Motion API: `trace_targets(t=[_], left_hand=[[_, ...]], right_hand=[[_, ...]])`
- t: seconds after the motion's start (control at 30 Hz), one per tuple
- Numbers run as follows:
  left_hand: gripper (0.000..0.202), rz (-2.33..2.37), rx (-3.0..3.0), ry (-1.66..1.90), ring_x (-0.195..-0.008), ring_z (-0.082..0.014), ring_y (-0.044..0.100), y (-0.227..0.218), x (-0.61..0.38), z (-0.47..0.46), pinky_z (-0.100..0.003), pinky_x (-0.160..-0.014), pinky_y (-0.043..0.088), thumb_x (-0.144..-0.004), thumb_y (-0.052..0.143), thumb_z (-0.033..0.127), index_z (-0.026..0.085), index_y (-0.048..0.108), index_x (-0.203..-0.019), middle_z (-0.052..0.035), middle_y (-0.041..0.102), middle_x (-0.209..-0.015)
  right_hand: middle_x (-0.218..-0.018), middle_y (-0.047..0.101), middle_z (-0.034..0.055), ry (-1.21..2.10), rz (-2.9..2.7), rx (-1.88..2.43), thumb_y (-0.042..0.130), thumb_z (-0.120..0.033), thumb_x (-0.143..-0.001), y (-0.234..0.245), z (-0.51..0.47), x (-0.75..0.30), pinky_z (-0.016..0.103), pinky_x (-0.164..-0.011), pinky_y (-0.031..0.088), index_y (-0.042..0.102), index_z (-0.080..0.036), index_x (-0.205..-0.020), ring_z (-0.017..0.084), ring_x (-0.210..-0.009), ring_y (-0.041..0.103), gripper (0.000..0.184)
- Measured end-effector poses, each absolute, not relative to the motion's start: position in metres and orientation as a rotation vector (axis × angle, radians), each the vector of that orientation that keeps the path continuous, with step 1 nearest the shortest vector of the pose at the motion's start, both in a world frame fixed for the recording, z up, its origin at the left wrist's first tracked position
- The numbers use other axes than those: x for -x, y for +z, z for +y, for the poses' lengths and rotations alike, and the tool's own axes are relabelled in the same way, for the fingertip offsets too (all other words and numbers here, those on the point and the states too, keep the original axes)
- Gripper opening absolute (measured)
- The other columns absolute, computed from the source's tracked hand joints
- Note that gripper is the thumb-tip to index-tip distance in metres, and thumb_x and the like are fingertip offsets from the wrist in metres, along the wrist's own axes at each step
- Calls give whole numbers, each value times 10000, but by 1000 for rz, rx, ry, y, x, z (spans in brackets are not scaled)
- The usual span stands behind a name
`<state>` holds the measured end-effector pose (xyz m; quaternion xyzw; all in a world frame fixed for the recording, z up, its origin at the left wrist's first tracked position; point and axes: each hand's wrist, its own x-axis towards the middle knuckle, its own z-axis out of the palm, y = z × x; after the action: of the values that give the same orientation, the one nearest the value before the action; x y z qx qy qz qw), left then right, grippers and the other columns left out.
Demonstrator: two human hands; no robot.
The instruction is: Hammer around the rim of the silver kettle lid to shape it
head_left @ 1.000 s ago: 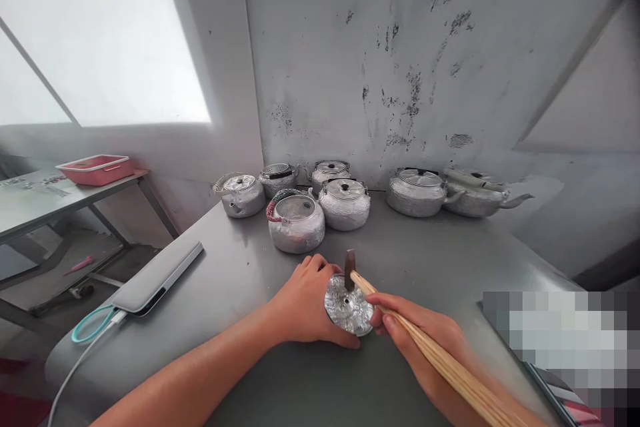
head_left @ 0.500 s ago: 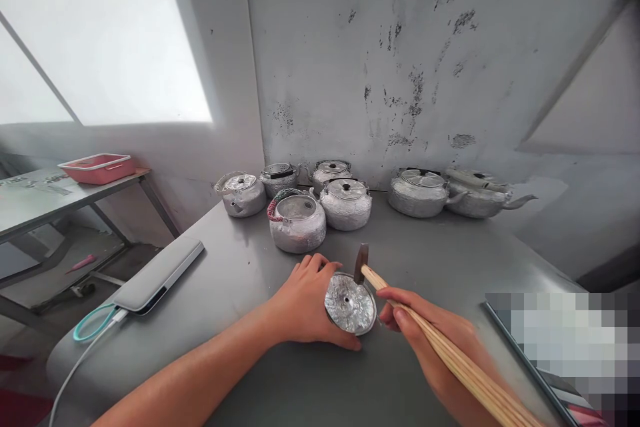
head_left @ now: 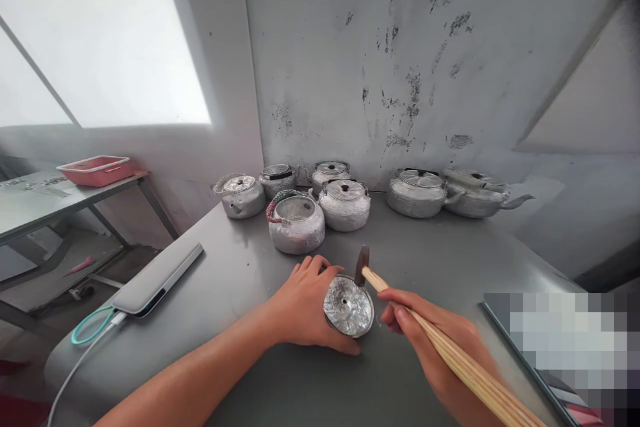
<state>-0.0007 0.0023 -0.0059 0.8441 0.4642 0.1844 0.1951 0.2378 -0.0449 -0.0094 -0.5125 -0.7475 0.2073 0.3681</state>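
Observation:
A round hammered silver lid [head_left: 349,305] lies on the grey metal table [head_left: 240,280]. My left hand [head_left: 303,307] is curled around the lid's left side and holds it down. My right hand [head_left: 440,343] is closed on the long pale wooden handle of a small hammer [head_left: 361,265]. The hammer's dark head stands just above the lid's far right rim. An open silver kettle [head_left: 297,221] with a red-wrapped handle sits just behind the lid.
Several silver kettles [head_left: 417,192] stand along the wall at the back of the table. A grey power bank [head_left: 156,278] with a teal cable lies at the left. A red tray [head_left: 95,169] rests on a side table. A blurred patch covers the lower right.
The hammer head moved from over the lid's centre to its far right rim and rose slightly. My left hand stayed on the lid.

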Motion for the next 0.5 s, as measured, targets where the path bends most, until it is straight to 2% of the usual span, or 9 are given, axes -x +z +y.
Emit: trace_targets(t=[0.27,0.5], left_hand=[[977,1273,-2446,462,-1127,-326,495,0,1,-2,-492,-1036,420,-549,837,557,221,496,-1400,-116,495,-1209],[1012,1332,-2348,491,-1154,-348,479,0,0,-1,-521,-1043,415,-525,793,725,230,531,-1369,-115,499,-1210]], right_hand=[[-820,748,-61,554,-1958,1275,415,-396,-1032,-11,-45,-236,212,-709,531,659,-322,-1038,129,-752,715,255],[-841,757,-55,535,-1966,1291,421,-394,-1033,-10,-46,-236,216,-703,525,659,-311,-1034,133,-763,721,252]])
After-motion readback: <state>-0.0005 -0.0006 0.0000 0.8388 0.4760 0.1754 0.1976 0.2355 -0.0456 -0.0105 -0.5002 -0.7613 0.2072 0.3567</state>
